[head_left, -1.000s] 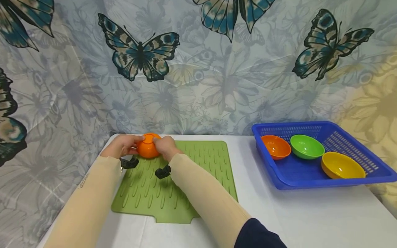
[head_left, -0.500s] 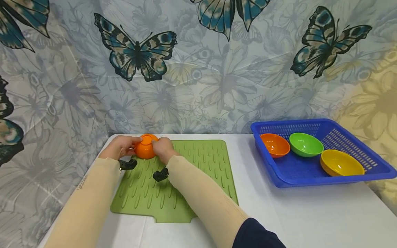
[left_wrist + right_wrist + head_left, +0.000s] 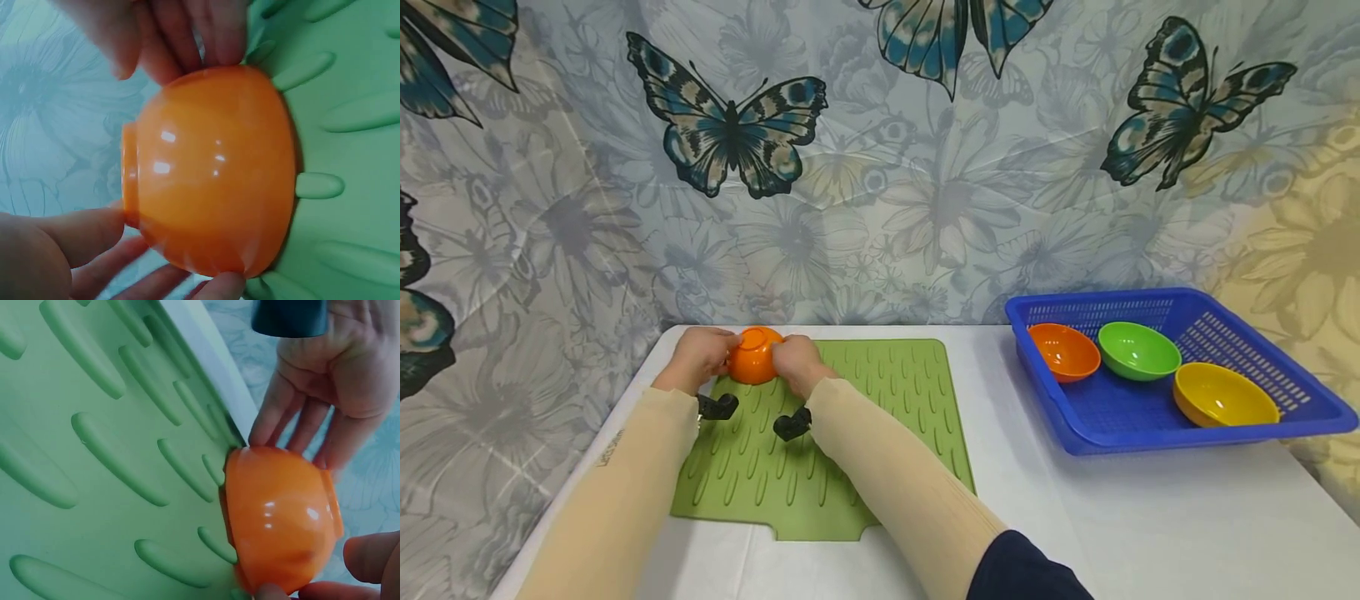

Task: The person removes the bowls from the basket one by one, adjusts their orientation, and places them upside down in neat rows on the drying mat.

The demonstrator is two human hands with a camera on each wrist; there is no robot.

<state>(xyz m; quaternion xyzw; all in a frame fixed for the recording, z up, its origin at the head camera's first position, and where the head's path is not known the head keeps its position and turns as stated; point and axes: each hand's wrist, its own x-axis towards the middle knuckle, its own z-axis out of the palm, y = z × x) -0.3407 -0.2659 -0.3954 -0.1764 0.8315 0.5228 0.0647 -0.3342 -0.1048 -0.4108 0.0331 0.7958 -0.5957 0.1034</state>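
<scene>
An orange bowl [image 3: 756, 357] stands upside down, its foot ring up, at the far left part of the green ridged mat [image 3: 820, 483]. My left hand [image 3: 696, 358] holds it from the left. In the left wrist view the left thumb [image 3: 87, 234] meets the foot ring, and a fingertip lies by the rim. On the bowl's other side is my right hand [image 3: 799, 362], its fingers against the wall. The right thumb [image 3: 369, 556] is lifted off the bowl, with a gap between them in the right wrist view.
At the right, a blue plastic basket [image 3: 1075, 440] holds an orange-red bowl [image 3: 1063, 352], a green bowl [image 3: 1138, 350] and a yellow bowl [image 3: 1225, 396], all right side up. A white cloth covers the table [image 3: 1022, 517]. Behind it hangs a butterfly-print backdrop [image 3: 925, 208].
My left wrist has turned and come slightly right and nearer while the hand stays at the bowl. The bowl keeps its place on the mat, and the basket is unchanged.
</scene>
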